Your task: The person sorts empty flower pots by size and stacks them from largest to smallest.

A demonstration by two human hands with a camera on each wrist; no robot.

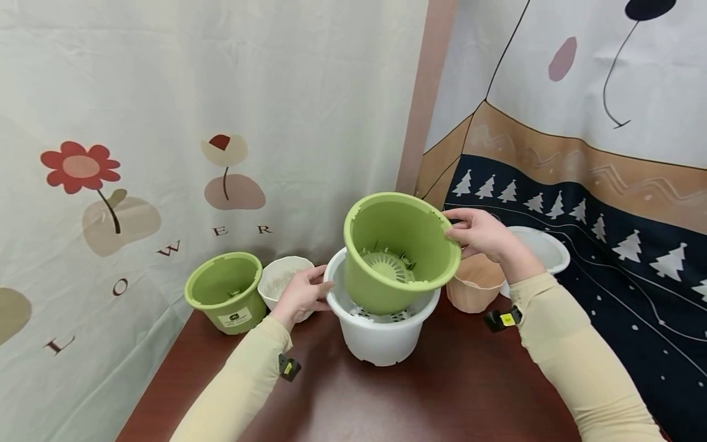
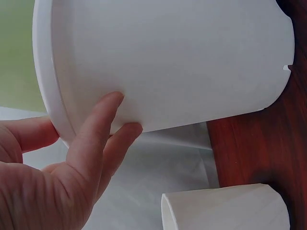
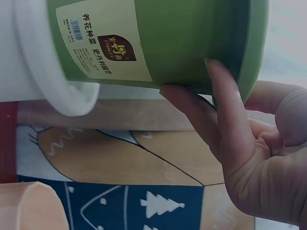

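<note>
A green plastic flowerpot is tilted, its lower part inside the mouth of a larger white flowerpot standing on the table. The right hand pinches the green pot's rim at its right side, and a paper label shows on that pot's wall in the right wrist view. At the white pot's left rim, the left hand grips with the thumb over the edge and fingers against the outer wall. Slots pierce the bottoms of both pots.
Left of the hands stand another green pot with a label and a small white pot. Behind the right hand are a peach pot and a white oval-rimmed container. Printed curtains border the brown table.
</note>
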